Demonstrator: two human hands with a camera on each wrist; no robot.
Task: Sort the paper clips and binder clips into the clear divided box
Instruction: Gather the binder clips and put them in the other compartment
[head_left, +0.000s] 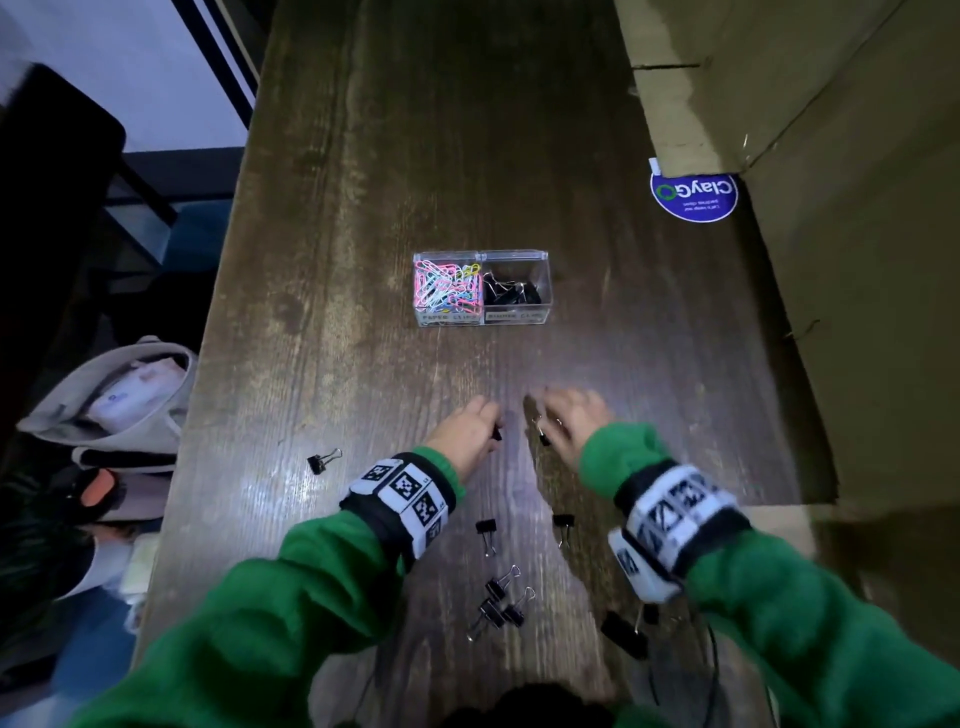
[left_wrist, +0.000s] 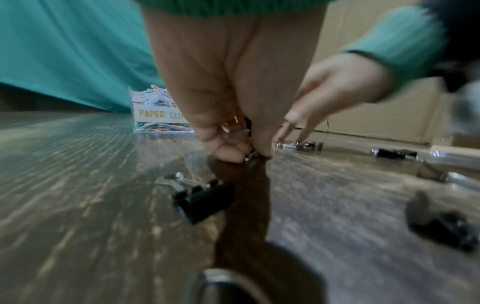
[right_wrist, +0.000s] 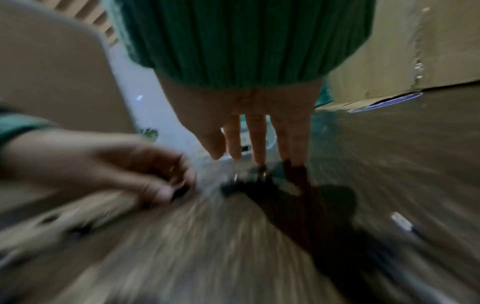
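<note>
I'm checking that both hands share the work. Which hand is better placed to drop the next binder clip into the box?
Left, probably. The left hand already pinches a binder clip, while the right hand only reaches with straight fingers toward another clip. Both are similarly far from the box.

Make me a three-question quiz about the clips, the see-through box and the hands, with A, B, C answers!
1. Where are the coloured paper clips?
A. left half of the clear box
B. right half
C. on the table

2. What colour are the loose binder clips on the table?
A. pink
B. black
C. yellow

3. What is the left hand doing?
A. lying flat
B. pinching a small binder clip
C. lifting the box

Answers: 1 A, the bright clips fill the half labelled for paper clips. 2 B, each loose clip has a black body with silver wire handles. 3 B, the left wrist view shows thumb and finger closed on a clip at the tabletop.
</note>
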